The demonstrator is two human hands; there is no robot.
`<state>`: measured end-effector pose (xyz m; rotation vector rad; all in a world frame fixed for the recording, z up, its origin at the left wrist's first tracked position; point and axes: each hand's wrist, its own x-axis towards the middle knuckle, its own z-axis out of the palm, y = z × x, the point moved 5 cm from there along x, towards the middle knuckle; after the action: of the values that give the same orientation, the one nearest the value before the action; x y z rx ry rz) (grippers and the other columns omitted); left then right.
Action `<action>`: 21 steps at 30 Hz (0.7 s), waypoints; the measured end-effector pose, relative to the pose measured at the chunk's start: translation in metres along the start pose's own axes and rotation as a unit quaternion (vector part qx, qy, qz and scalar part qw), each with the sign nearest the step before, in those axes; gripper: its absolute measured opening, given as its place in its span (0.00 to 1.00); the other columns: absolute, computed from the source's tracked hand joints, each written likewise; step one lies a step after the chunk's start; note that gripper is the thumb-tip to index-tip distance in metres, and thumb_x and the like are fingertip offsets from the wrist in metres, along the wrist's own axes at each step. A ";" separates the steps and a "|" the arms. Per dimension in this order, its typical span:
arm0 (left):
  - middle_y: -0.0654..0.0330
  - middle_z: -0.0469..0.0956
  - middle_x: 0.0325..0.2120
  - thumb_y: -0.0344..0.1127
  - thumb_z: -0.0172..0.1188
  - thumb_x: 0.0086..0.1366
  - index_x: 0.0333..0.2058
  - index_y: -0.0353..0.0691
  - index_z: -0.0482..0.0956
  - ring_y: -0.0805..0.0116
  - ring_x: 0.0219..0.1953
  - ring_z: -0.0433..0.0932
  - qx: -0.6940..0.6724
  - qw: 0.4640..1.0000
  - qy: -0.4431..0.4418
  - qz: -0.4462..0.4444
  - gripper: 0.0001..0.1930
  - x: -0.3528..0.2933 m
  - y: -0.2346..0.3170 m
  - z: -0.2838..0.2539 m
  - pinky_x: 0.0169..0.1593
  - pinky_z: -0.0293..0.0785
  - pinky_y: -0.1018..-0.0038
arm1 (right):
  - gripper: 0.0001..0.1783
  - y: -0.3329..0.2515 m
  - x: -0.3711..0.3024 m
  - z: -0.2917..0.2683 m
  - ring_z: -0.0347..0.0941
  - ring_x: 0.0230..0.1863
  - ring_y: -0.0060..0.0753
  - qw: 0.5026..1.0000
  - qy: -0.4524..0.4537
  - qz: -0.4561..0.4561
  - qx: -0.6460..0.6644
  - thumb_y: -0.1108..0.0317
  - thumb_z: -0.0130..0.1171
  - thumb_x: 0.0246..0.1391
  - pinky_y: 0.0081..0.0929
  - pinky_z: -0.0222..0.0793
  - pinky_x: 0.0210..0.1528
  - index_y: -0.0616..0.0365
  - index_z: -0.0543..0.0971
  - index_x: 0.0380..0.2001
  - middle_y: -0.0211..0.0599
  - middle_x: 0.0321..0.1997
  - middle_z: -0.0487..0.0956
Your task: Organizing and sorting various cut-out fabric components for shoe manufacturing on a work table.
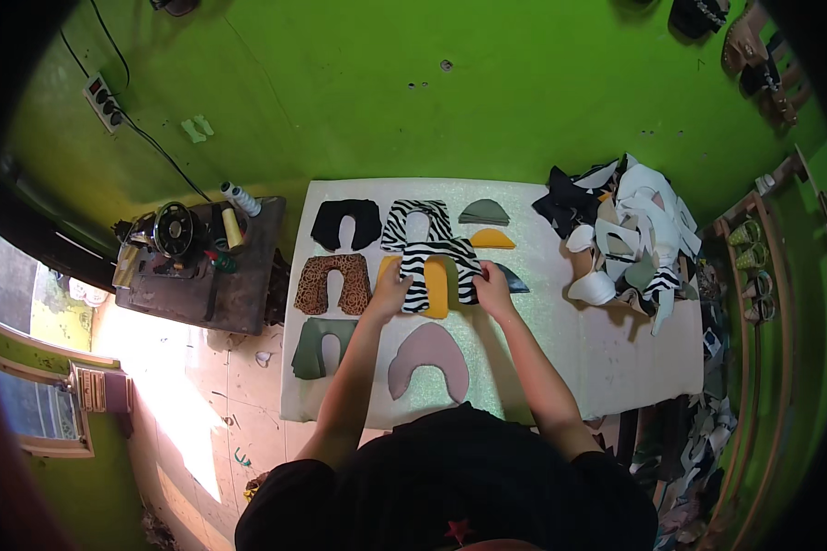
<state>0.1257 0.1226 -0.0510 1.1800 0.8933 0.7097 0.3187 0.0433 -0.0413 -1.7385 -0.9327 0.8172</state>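
Between my left hand [391,292] and my right hand [493,289] is a zebra-print U-shaped piece [446,247], fabric or leather-like, gripped by its two legs. It hovers over or rests on a yellow U-shaped piece [437,289], partly covering it; the exact gap cannot be told. Just behind lies another zebra-print piece [398,220]. To the left are a black U-shaped piece [325,223], a leopard-print one [311,285] and a grey-green stack [309,354]. A pink curved piece [429,340] lies nearest me. Beside my right hand is a dark blue piece [516,279], partly hidden.
Grey-green [483,213] and yellow half-moons [493,240] lie at the back of the white-covered table [579,367]. Scraps [629,239] are heaped at its right end. A sewing machine [173,230] with thread cones [240,198] stands left; a sandal rack [749,266] is right.
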 end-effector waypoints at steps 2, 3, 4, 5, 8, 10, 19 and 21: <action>0.51 0.71 0.42 0.21 0.50 0.56 0.50 0.28 0.60 0.67 0.47 0.69 0.069 0.996 0.027 0.059 0.22 0.034 -0.018 -0.030 0.51 0.61 0.78 | 0.16 -0.010 0.020 0.009 0.69 0.28 0.27 0.999 0.002 -0.026 -0.041 0.74 0.53 0.42 0.22 0.65 0.34 0.65 0.72 0.38 0.36 0.25 0.73; 0.52 0.72 0.39 0.22 0.52 0.55 0.49 0.29 0.62 0.68 0.45 0.70 0.097 0.992 0.040 0.067 0.21 0.046 -0.004 -0.026 0.49 0.64 0.77 | 0.18 -0.006 0.035 0.003 0.70 0.27 0.29 0.996 0.028 -0.033 -0.073 0.72 0.56 0.40 0.23 0.66 0.32 0.63 0.73 0.39 0.36 0.25 0.73; 0.53 0.74 0.37 0.23 0.53 0.54 0.47 0.29 0.64 0.69 0.42 0.72 0.126 0.987 0.058 0.077 0.20 0.056 0.005 -0.026 0.46 0.66 0.77 | 0.18 -0.006 0.047 0.004 0.70 0.27 0.29 0.996 0.032 -0.031 -0.074 0.72 0.56 0.40 0.23 0.66 0.32 0.63 0.73 0.39 0.36 0.25 0.73; 0.53 0.74 0.37 0.23 0.53 0.54 0.47 0.29 0.64 0.69 0.42 0.72 0.127 0.987 0.061 0.077 0.20 0.067 0.010 -0.034 0.46 0.66 0.77 | 0.18 -0.011 0.059 0.012 0.70 0.26 0.29 0.996 0.023 -0.029 -0.083 0.72 0.57 0.40 0.24 0.66 0.32 0.63 0.73 0.39 0.36 0.24 0.74; 0.53 0.77 0.31 0.25 0.56 0.52 0.44 0.30 0.69 0.67 0.36 0.76 0.236 0.963 0.122 0.054 0.18 0.099 0.008 -0.058 0.40 0.69 0.76 | 0.18 -0.013 0.090 0.032 0.71 0.26 0.30 0.995 0.027 -0.023 -0.091 0.72 0.57 0.39 0.26 0.67 0.31 0.63 0.73 0.38 0.37 0.25 0.75; 0.52 0.78 0.27 0.24 0.56 0.49 0.41 0.32 0.71 0.63 0.30 0.77 0.226 0.957 0.152 0.100 0.17 0.113 0.012 -0.062 0.36 0.70 0.74 | 0.17 -0.006 0.107 0.037 0.72 0.26 0.30 0.996 0.064 -0.013 -0.068 0.73 0.56 0.39 0.27 0.68 0.32 0.62 0.73 0.37 0.36 0.24 0.75; 0.48 0.70 0.41 0.21 0.56 0.47 0.46 0.37 0.67 0.51 0.46 0.69 0.332 0.916 0.171 0.149 0.24 0.134 0.012 -0.060 0.48 0.66 0.66 | 0.13 0.014 0.120 0.062 0.72 0.29 0.38 0.991 0.095 -0.042 -0.086 0.73 0.58 0.39 0.31 0.67 0.34 0.62 0.73 0.33 0.40 0.25 0.74; 0.49 0.70 0.42 0.22 0.57 0.46 0.46 0.38 0.68 0.52 0.47 0.67 0.410 0.882 0.173 0.153 0.24 0.126 0.017 -0.045 0.48 0.65 0.66 | 0.13 0.013 0.115 0.060 0.71 0.31 0.39 0.984 0.101 -0.074 -0.125 0.73 0.58 0.40 0.32 0.66 0.37 0.62 0.73 0.33 0.42 0.28 0.73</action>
<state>0.1469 0.2543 -0.0671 2.0227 1.3992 0.8399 0.3263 0.1664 -0.0848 -1.8995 -1.0443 0.4318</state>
